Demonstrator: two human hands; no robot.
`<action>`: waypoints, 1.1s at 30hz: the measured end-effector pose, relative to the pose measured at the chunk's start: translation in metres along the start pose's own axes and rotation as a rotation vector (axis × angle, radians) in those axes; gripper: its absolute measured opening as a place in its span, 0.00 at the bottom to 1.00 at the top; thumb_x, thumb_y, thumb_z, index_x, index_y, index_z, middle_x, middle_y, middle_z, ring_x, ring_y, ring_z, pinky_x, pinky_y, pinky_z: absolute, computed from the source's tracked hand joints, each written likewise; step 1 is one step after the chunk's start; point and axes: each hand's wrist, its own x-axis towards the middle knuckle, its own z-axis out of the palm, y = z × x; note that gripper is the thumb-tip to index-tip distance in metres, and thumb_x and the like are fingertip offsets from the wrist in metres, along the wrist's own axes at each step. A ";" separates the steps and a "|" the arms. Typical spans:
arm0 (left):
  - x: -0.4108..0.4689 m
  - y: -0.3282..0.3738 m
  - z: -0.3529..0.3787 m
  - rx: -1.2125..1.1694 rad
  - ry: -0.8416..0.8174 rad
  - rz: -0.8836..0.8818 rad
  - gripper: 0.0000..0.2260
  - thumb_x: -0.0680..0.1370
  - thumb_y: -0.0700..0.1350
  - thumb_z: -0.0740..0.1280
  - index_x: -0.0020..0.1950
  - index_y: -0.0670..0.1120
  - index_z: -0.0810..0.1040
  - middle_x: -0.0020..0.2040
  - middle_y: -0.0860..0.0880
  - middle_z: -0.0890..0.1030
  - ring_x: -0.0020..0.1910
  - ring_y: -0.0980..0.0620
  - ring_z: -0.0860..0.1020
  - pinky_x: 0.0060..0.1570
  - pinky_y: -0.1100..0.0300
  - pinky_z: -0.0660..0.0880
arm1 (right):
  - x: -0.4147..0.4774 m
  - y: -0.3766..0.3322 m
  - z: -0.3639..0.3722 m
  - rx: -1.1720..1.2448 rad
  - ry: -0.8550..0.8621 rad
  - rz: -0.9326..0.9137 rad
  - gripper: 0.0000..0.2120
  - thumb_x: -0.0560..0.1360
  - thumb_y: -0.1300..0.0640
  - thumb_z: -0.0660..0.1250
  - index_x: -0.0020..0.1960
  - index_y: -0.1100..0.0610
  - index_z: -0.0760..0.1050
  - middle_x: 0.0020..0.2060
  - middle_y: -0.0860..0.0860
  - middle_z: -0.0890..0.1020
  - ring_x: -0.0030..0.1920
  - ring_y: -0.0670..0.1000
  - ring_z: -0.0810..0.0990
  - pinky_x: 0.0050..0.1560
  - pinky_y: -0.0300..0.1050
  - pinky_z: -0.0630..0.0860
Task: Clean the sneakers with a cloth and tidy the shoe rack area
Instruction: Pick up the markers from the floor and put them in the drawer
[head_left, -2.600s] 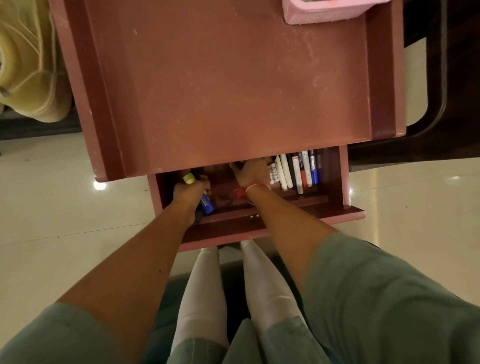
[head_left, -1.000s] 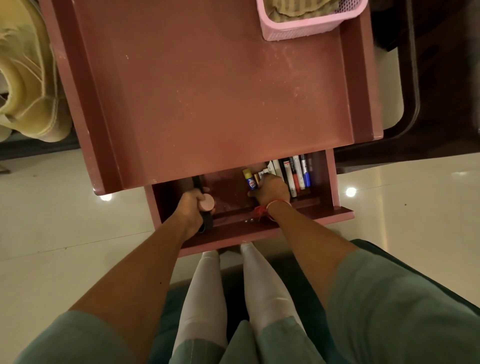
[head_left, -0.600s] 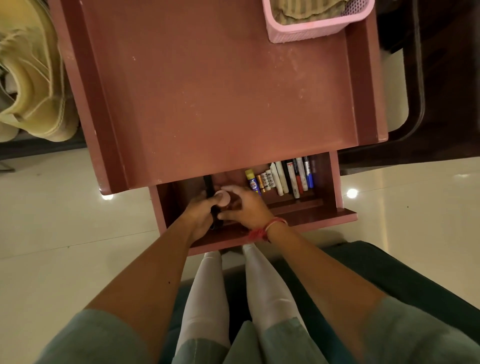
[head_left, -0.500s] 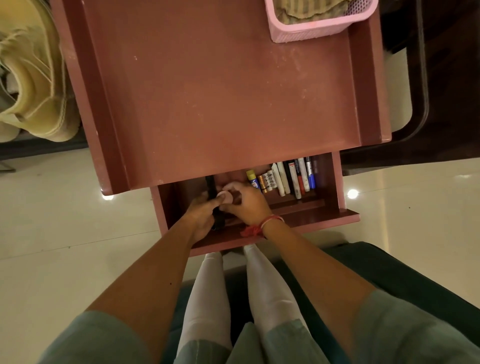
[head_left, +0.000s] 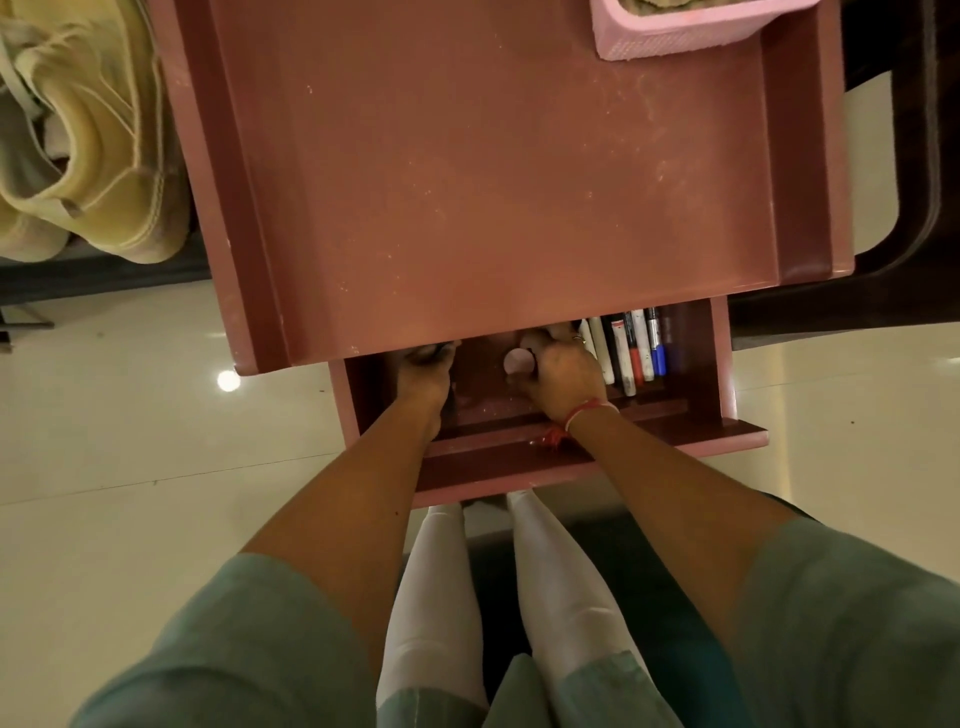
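Below the reddish-brown table top a drawer stands pulled out, and both my hands are inside it. My right hand, with a red thread at the wrist, grips a small round pink-capped item in the drawer's middle. My left hand reaches into the left back part; its fingertips are in shadow under the table edge, so I cannot tell what they hold. Several markers and pens lie in a row at the drawer's right. A pair of cream sneakers sits at the far left.
A pink plastic basket with cloth in it stands on the table's far right corner. A dark chair is close on the right. Glossy cream floor tiles lie to the left, and my white-clad legs are under the drawer.
My right hand has taken the pink-capped item from my left hand and moved it right, toward the markers. My left hand has gone further back on the left side of the drawer.
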 end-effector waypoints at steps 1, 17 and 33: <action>0.002 0.000 0.001 -0.010 0.047 0.034 0.06 0.77 0.42 0.69 0.52 0.43 0.79 0.44 0.50 0.79 0.45 0.51 0.75 0.57 0.55 0.73 | -0.002 0.001 -0.002 0.055 0.041 0.023 0.21 0.69 0.49 0.70 0.58 0.57 0.72 0.59 0.58 0.72 0.51 0.62 0.76 0.44 0.50 0.74; 0.005 -0.002 -0.005 0.456 0.178 0.188 0.12 0.77 0.50 0.67 0.54 0.43 0.79 0.56 0.47 0.82 0.58 0.46 0.77 0.57 0.58 0.69 | -0.001 -0.058 0.034 0.317 -0.207 0.359 0.13 0.73 0.55 0.66 0.53 0.63 0.77 0.50 0.60 0.81 0.52 0.60 0.80 0.49 0.49 0.77; -0.024 -0.027 -0.053 0.663 0.017 0.419 0.07 0.79 0.41 0.63 0.54 0.46 0.79 0.52 0.50 0.78 0.48 0.54 0.74 0.49 0.63 0.69 | -0.011 -0.048 0.011 -0.094 -0.136 0.044 0.11 0.77 0.66 0.56 0.53 0.64 0.76 0.55 0.60 0.76 0.50 0.60 0.80 0.48 0.51 0.76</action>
